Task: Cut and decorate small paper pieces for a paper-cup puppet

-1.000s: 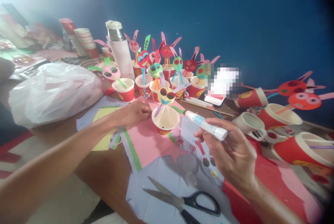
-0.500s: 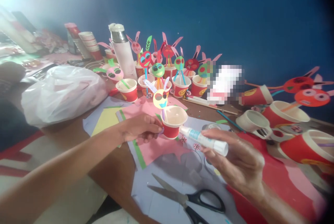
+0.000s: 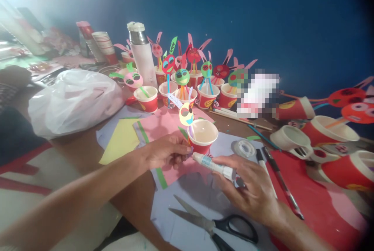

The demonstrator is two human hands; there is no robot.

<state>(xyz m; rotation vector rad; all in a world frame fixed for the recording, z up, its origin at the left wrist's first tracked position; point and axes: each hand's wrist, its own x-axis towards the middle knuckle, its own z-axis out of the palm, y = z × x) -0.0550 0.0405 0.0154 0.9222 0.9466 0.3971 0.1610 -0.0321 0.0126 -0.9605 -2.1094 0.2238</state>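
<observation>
My left hand (image 3: 171,152) pinches a small purple paper piece (image 3: 189,152) between thumb and fingers, beside a red-and-white paper cup (image 3: 203,147). In that cup stands a yellow smiling paper face (image 3: 186,115) with pale ears, on a purple stem. My right hand (image 3: 248,188) is wrapped around a white glue stick (image 3: 214,166), whose tip is at the purple piece; whether they touch I cannot tell. Black-handled scissors (image 3: 212,224) lie partly spread on the lavender paper (image 3: 172,212) below my hands.
Several cups with paper faces, one a green face (image 3: 182,76), stand behind by a white flask (image 3: 142,60). A plastic bag (image 3: 76,99) sits left. At right are a white mug (image 3: 289,140), a tape roll (image 3: 244,148), pens and red paper (image 3: 309,188).
My right hand has brought the glue stick left and lower, to the purple piece in my left hand. The tape roll and pens now show. The view has shifted slightly.
</observation>
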